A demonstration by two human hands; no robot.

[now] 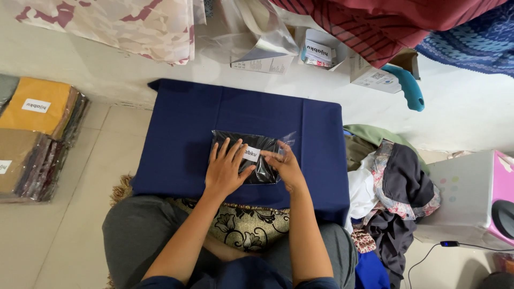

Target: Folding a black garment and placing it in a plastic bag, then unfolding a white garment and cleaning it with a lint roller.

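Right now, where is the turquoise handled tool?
In the head view, the turquoise tool lies upper right on the white floor, beside an open cardboard box.

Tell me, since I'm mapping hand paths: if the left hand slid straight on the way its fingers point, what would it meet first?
The left hand points up across the clear-wrapped black packet; beyond its far edge, probably only bare navy cloth.

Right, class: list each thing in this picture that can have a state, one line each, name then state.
Clear bag of dark cloth: lying flat on the blue cloth, flap at its right end loose.
Left hand: flat on the bag, fingers spread.
Right hand: fingers at the bag's right end.
Blue cloth: spread flat.
Stack of bagged cloths: piled on the floor.
Cardboard box: open.
Pile of clothes: crumpled, unfolded.
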